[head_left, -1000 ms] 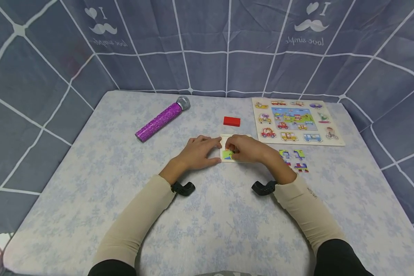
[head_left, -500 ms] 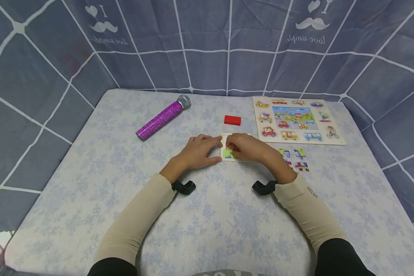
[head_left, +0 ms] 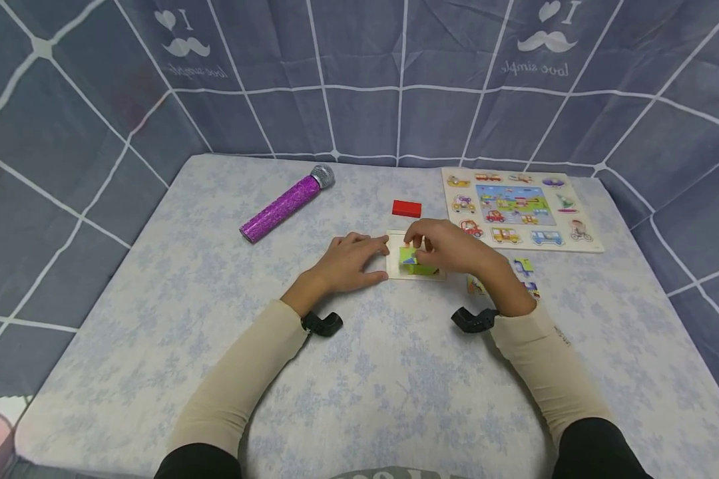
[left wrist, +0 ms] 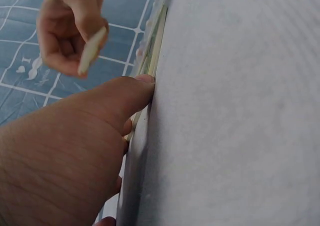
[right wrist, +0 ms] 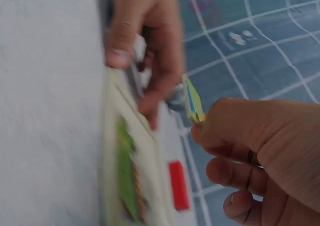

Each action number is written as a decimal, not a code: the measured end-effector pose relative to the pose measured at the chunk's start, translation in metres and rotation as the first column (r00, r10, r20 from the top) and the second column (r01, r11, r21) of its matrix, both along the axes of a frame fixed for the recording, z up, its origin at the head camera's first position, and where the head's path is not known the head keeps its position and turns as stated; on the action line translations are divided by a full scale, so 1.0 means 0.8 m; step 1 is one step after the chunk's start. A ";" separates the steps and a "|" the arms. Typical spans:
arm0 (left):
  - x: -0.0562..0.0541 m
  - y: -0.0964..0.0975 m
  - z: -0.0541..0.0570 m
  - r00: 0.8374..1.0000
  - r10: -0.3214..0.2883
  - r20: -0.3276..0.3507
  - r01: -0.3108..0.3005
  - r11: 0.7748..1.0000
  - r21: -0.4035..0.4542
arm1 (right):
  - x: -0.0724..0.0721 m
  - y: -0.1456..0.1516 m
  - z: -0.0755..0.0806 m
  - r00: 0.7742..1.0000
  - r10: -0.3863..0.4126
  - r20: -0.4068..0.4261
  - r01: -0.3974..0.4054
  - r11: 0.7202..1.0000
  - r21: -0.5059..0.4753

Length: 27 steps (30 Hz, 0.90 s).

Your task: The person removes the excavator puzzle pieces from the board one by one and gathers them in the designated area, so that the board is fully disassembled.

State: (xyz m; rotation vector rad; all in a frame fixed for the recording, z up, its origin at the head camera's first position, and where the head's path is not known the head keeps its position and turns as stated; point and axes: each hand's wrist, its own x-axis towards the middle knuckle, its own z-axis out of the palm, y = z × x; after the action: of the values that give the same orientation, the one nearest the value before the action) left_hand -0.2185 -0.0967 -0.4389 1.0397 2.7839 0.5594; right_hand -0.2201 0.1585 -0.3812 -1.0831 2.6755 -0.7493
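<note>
My left hand [head_left: 353, 263] rests at the left edge of a small cream puzzle tray [head_left: 393, 241], its thumb and fingertips touching that side. Over the tray, my right hand [head_left: 446, 245] pinches a small green and blue puzzle piece [right wrist: 193, 100] between thumb and forefinger. In the right wrist view the piece is raised off the tray and seen nearly edge-on. Green puzzle pieces [right wrist: 127, 171] lie inside the tray's lower part. More loose puzzle pieces [head_left: 524, 267] lie to the right, partly hidden by the right forearm.
A red block [head_left: 407, 209] lies just behind the tray. A purple glittery microphone [head_left: 284, 206] lies at the back left. At the back right is a large vehicle puzzle board [head_left: 584, 241]. A grey-blue checked curtain [head_left: 359, 120] stands behind the table.
My right hand has risen off the tray and shifted slightly right with the puzzle piece, uncovering more green in the tray. The left hand stays at the tray's edge.
</note>
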 end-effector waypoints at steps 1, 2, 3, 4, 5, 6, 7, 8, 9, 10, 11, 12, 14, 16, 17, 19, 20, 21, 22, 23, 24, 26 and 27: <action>-0.001 0.001 0.000 1.000 -0.001 -0.002 0.001 1.000 -0.005 | 0.003 0.009 0.004 1.000 -0.011 -0.004 0.011 1.000 -0.008; -0.001 0.002 -0.001 1.000 0.000 -0.002 0.000 1.000 -0.009 | 0.006 0.018 0.006 1.000 -0.021 -0.010 0.021 1.000 -0.015; -0.001 0.002 -0.001 1.000 0.004 -0.002 -0.004 1.000 -0.015 | 0.010 0.027 0.006 0.999 -0.034 -0.012 0.034 0.999 -0.013; -0.001 0.002 -0.002 1.000 0.008 -0.002 -0.008 1.000 -0.021 | 0.014 0.037 0.006 0.999 -0.046 -0.010 0.046 0.999 -0.008; -0.001 0.003 -0.002 1.000 0.014 0.001 -0.014 1.000 -0.025 | 0.019 0.048 0.003 0.998 -0.065 -0.004 0.065 0.998 0.001; -0.001 0.003 -0.002 1.000 0.017 0.003 -0.017 0.999 -0.031 | 0.025 0.058 0.000 0.996 -0.084 0.011 0.084 0.996 0.003; -0.001 0.003 -0.003 1.000 0.020 0.006 -0.019 0.999 -0.035 | 0.032 0.069 -0.004 0.994 -0.102 0.033 0.102 0.995 0.007; -0.001 0.004 -0.003 1.000 0.019 0.008 -0.019 0.999 -0.036 | 0.040 0.079 -0.009 0.992 -0.121 0.046 0.120 0.993 0.015; -0.001 0.004 -0.004 1.000 0.018 0.011 -0.018 0.999 -0.036 | 0.048 0.089 -0.014 0.988 -0.142 0.060 0.141 0.990 0.024; -0.001 0.005 -0.004 1.000 0.015 0.014 -0.015 0.999 -0.035 | 0.056 0.098 -0.019 0.985 -0.159 0.067 0.157 0.987 0.031; 0.000 0.005 -0.004 1.000 0.012 0.017 -0.011 0.999 -0.032 | 0.064 0.107 -0.023 0.982 -0.173 0.074 0.170 0.985 0.036; 0.000 0.006 -0.004 1.000 0.010 0.020 -0.010 0.999 -0.032 | 0.071 0.115 -0.027 0.980 -0.178 0.084 0.176 0.984 0.034; 0.000 0.006 -0.004 1.000 0.014 0.021 -0.014 0.999 -0.029 | 0.084 0.126 -0.034 0.980 -0.182 0.079 0.179 0.983 0.041; 0.000 0.006 -0.004 1.000 0.025 0.019 -0.024 0.999 -0.025 | 0.093 0.133 -0.039 0.982 -0.172 0.076 0.169 0.985 0.041; -0.001 0.005 -0.004 0.999 0.029 0.017 -0.029 0.999 -0.023 | 0.096 0.135 -0.041 0.983 -0.164 0.076 0.162 0.986 0.037; -0.002 0.005 -0.004 0.999 0.033 0.013 -0.033 0.999 -0.016 | 0.099 0.137 -0.044 0.987 -0.149 0.065 0.147 0.989 0.034; -0.002 0.004 -0.004 0.999 0.032 0.013 -0.032 0.999 -0.014 | 0.099 0.137 -0.045 0.988 -0.141 0.060 0.139 0.990 0.032; -0.003 0.004 -0.003 1.000 0.029 0.013 -0.029 1.000 -0.013 | 0.099 0.137 -0.045 0.989 -0.135 0.059 0.133 0.991 0.032; -0.003 0.004 -0.003 1.000 0.024 0.014 -0.024 1.000 -0.013 | 0.099 0.138 -0.046 0.990 -0.131 0.058 0.129 0.991 0.032; -0.003 0.004 -0.003 1.000 0.020 0.016 -0.020 1.000 -0.014 | 0.099 0.138 -0.046 0.990 -0.128 0.057 0.127 0.991 0.033; -0.004 0.004 -0.003 1.000 0.017 0.017 -0.017 1.000 -0.013 | 0.099 0.138 -0.046 0.991 -0.126 0.054 0.124 0.992 0.033; -0.004 0.003 -0.002 1.000 0.015 0.016 -0.014 1.000 -0.014 | 0.099 0.138 -0.046 0.991 -0.123 0.047 0.122 0.992 0.035; -0.004 0.003 -0.002 1.000 0.014 0.015 -0.014 1.000 -0.012 | 0.099 0.138 -0.046 0.992 -0.122 0.041 0.121 0.992 0.035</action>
State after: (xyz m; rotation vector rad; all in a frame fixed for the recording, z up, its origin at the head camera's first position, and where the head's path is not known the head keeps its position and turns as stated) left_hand -0.2221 -0.0942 -0.4404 1.0100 2.7807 0.5497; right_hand -0.1406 0.2692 -0.4180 -0.8922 2.7267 -0.7374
